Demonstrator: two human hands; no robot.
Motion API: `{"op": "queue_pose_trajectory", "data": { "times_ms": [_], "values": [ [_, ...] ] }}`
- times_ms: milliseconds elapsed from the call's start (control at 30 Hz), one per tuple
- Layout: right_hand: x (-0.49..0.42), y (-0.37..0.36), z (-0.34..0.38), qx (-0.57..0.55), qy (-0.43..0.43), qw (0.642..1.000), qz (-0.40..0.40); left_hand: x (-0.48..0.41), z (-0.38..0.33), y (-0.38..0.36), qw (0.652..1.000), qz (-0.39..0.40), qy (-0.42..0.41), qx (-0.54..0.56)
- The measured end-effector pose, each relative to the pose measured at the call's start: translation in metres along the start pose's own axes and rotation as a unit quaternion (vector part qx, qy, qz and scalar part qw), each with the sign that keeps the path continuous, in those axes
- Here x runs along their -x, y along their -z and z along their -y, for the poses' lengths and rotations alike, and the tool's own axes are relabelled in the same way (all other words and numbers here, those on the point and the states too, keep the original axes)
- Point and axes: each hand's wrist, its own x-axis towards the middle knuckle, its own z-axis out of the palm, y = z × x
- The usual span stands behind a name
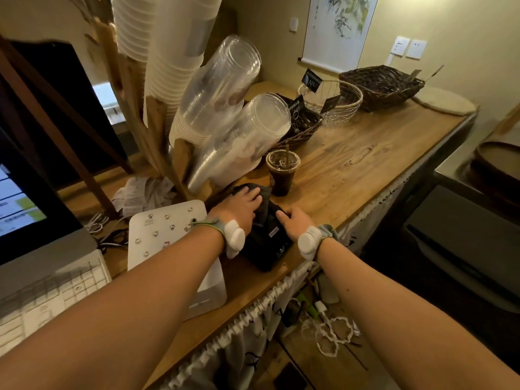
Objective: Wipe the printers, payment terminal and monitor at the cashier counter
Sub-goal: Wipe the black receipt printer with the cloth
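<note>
The black printer [267,243] sits on the wooden table [351,170], close to its near edge. The left hand [243,206] lies over its far end, fingers [254,197] straight and spread, pressing a dark grey cloth [260,192] flat; the cloth bunches out just beyond the fingertips. The right hand [295,222] grips the printer's right side: the thumb lies on the top face, and the other fingers curl down over the edge, mostly hidden. The two hands are near each other, with the printer's top showing between them. Each wrist wears a grey band with a white pod.

Just left of the left fingers stands a white printer [168,235] with small stickers on its lid. Farther left of them are a pale keyboard [53,288] and a lit monitor [31,209]. Just beyond the cloth and the fingertips stands an iced drink [282,173] in a lidded clear cup with a straw. Behind it, stacks of clear cups [242,142] lean on a wooden rack. Crumpled receipts [140,195] lie far-left of the fingers.
</note>
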Motion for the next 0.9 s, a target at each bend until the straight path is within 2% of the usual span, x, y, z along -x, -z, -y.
{"op": "queue_pose_trajectory", "data": {
  "times_ms": [67,133,267,333,400,500,567,667,733,800,867,900],
  "values": [
    [-0.004,0.006,-0.003,-0.006,-0.005,1.000,0.024,-0.005,0.009,-0.003,0.999,-0.013,0.045,0.013],
    [-0.005,0.009,-0.002,-0.004,-0.003,0.999,0.032,-0.006,0.012,-0.002,0.999,0.006,0.050,0.002],
    [-0.004,0.008,0.000,0.001,-0.003,1.000,0.030,-0.012,-0.006,0.003,0.990,-0.001,-0.094,-0.106],
    [-0.005,0.010,-0.001,0.008,-0.010,0.999,0.030,-0.018,-0.008,0.006,0.987,0.002,-0.124,-0.098],
    [-0.008,0.011,0.000,0.015,-0.023,0.999,0.036,-0.029,0.000,0.007,0.995,-0.013,-0.081,-0.058],
    [-0.010,0.016,-0.002,0.034,-0.036,0.997,0.052,-0.035,0.005,0.007,0.998,-0.008,0.038,-0.047],
    [-0.007,0.019,-0.004,0.056,-0.016,0.997,0.058,-0.036,-0.001,0.006,0.997,-0.003,0.050,-0.060],
    [-0.004,0.028,0.000,0.148,-0.007,0.986,0.079,-0.038,-0.014,0.012,0.994,-0.031,-0.060,-0.091],
    [-0.003,0.030,0.002,0.226,0.045,0.968,0.097,-0.039,-0.022,0.015,0.982,-0.032,-0.142,-0.116],
    [-0.007,0.026,0.001,0.286,0.040,0.951,0.113,-0.046,-0.018,0.018,0.977,-0.029,-0.159,-0.140],
    [-0.008,0.023,-0.001,0.214,0.017,0.973,0.089,-0.046,-0.014,0.024,0.973,0.007,-0.130,-0.191],
    [-0.010,0.021,-0.001,0.231,0.012,0.969,0.080,-0.047,-0.012,0.027,0.969,0.025,-0.116,-0.218]
  ]
}}
